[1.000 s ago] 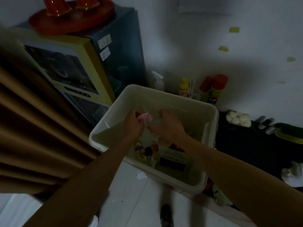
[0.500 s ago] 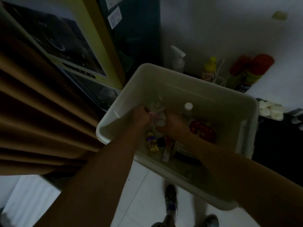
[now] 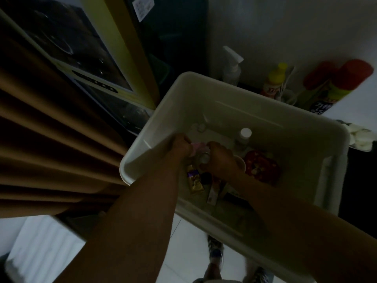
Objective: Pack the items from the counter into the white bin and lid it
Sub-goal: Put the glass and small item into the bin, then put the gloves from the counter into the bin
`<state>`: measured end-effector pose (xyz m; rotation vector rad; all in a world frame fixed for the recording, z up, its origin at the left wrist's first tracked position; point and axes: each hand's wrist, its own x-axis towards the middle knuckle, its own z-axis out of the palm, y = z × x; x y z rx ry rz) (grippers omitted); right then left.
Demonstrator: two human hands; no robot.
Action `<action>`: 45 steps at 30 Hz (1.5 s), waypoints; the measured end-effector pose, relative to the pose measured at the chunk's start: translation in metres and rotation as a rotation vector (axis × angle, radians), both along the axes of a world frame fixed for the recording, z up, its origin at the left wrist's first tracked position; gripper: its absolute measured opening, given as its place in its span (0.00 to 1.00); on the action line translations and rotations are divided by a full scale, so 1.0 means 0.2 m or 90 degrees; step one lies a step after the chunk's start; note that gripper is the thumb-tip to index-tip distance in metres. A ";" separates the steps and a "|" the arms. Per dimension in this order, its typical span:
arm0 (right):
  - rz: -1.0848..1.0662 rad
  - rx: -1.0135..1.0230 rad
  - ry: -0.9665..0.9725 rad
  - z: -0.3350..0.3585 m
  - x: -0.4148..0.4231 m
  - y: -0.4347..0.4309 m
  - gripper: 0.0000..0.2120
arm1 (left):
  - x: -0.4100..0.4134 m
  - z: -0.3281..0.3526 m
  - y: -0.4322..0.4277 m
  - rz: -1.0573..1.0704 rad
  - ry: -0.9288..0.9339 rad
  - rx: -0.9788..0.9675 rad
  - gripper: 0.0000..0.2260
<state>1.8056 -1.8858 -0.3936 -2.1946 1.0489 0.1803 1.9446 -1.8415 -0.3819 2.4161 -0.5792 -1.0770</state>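
Currently both hands are held low inside the bin [image 3: 275, 127], which stands beside the dark counter [image 3: 359, 190]; no lid is seen. A pink item [image 3: 197, 145] is gripped in the curled fingers of the left hand [image 3: 180, 147]. A small, round-ended pale item [image 3: 204, 158] appears to be clasped by the right hand [image 3: 223, 160]. In the dim light it cannot be told what either thing is. The hands are almost touching, knuckles up, with the wrists bent down past the near wall and both forearms stretched forward from the bottom of the view.

The step in hand is judged to be the setting down of these two pieces. They are best lowered onto a bare patch of the bin floor toward the far-left corner, not dropped onto the sachet [image 3: 194, 179], the tube [image 3: 213, 193] or the red pack [image 3: 262, 167] lying below. The capped bottle [image 3: 245, 133], upright just beyond the right hand, should not be knocked when the fingers are eased apart. Room should be kept for what is left at the counter's back, such as the spray bottle [image 3: 231, 66] and cans [image 3: 344, 78]
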 end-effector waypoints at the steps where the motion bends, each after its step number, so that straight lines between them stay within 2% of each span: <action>1: 0.001 0.004 -0.003 -0.01 0.00 0.00 0.32 | 0.00 -0.01 0.00 0.004 0.014 0.007 0.13; 13: 0.028 -0.029 0.010 -0.09 -0.02 0.04 0.31 | -0.02 -0.08 -0.03 -0.018 0.066 0.056 0.17; 20: 0.038 0.029 0.002 -0.04 -0.04 0.03 0.41 | -0.05 0.01 0.01 -0.070 0.054 0.046 0.16; 26: 0.050 0.047 -0.028 0.15 -0.10 0.01 0.35 | -0.09 0.16 0.05 -0.103 0.049 0.038 0.18; 29: 0.031 0.059 -0.096 0.25 -0.16 0.01 0.29 | -0.14 0.27 0.08 -0.119 0.015 0.005 0.19; 32: -0.005 0.066 -0.166 0.33 -0.20 0.00 0.22 | -0.19 0.34 0.08 -0.095 0.039 -0.067 0.13; 34: -0.025 0.046 -0.188 0.41 -0.25 0.00 0.23 | -0.26 0.39 0.07 -0.106 0.027 -0.109 0.11; 38: -0.009 -0.013 -0.243 0.56 -0.37 -0.03 0.23 | -0.48 0.58 0.05 -0.157 -0.069 -0.206 0.08; 45: 0.016 -0.139 -0.245 0.75 -0.80 -0.08 0.24 | -0.89 0.78 0.02 -0.245 -0.143 -0.308 0.13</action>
